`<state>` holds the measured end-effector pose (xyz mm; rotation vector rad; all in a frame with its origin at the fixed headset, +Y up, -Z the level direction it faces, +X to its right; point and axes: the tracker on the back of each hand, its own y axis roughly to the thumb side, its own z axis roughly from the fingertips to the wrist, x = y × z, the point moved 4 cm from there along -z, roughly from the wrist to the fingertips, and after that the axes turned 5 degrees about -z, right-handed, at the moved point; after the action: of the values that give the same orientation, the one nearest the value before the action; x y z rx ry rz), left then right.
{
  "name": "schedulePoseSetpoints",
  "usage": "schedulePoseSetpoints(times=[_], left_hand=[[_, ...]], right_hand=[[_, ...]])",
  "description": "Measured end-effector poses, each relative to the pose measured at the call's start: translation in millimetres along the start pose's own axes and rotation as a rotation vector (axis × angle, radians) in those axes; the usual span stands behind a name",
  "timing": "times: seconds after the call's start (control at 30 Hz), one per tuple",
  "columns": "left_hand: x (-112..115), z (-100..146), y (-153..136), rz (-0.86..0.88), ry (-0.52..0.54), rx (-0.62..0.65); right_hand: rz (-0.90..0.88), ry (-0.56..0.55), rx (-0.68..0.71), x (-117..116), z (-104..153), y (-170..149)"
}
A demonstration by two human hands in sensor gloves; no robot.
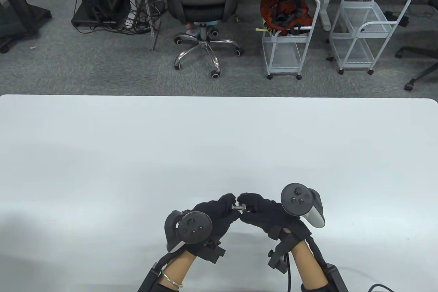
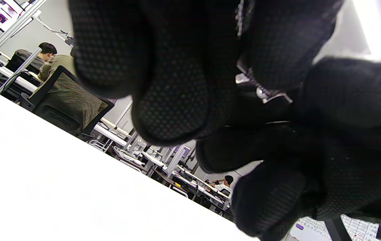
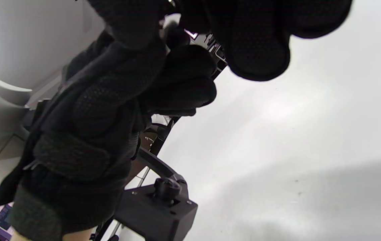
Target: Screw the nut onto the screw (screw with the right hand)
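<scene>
Metal screw (image 1: 236, 207) being held by left hand (image 1: 215, 214) | right hand (image 1: 260, 210) pinching nut (image 1: 242, 207), hovering over near counter (image 1: 137, 155) | risk: cross-threading if tilted

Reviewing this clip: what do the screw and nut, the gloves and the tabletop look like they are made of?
Screw and nut: apparently bare metal, silvery grey with a dull shine; too small to tell them apart. Gloves on the left hand and right hand: black knit fabric, with a fine dotted grip texture on the fingers. Table: smooth white surface, probably laminate or plastic, with soft reflections.
</scene>
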<state>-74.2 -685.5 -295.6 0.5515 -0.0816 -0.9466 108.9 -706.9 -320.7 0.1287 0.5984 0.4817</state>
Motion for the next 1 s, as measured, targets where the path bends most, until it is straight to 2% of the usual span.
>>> schedulePoseSetpoints(times=[0.1, 0.2, 0.27, 0.4, 0.57, 0.7, 0.8, 1.0], left_hand=[[-1.1, -0.5, -2.6, -0.003, 0.007, -0.012], [-1.3, -0.4, -4.5, 0.013, 0.003, -0.020], [-0.4, -0.2, -3.3, 0.012, 0.000, -0.018], [0.7, 0.0, -0.5, -0.001, -0.005, -0.003], [1.2, -0.5, -0.1, 0.002, -0.005, -0.001], [1.3, -0.8, 0.0, 0.000, -0.006, 0.002], [1.9, -1.1, -0.4, 0.013, -0.009, 0.001], [0.9, -0.9, -1.0, 0.008, -0.003, -0.001]], right_hand=[[0.069, -0.047, -0.015, 3.8, 1.1, -0.7], [0.005, -0.041, -0.002, 2.3, 1.3, -1.3], [-0.025, -0.076, 0.033, 2.5, 0.4, 0.3], [0.029, -0.126, 0.000, 6.0, 2.1, -2.3], [-0.016, -0.051, 0.022, 2.0, 1.2, 0.5], [0.079, -0.111, -0.017, 6.7, 3.6, 0.0], [0.030, -0.063, 0.023, 3.9, 3.3, 2.8], [0.054, -0.100, -0.005, 6.0, 4.3, 0.8]])
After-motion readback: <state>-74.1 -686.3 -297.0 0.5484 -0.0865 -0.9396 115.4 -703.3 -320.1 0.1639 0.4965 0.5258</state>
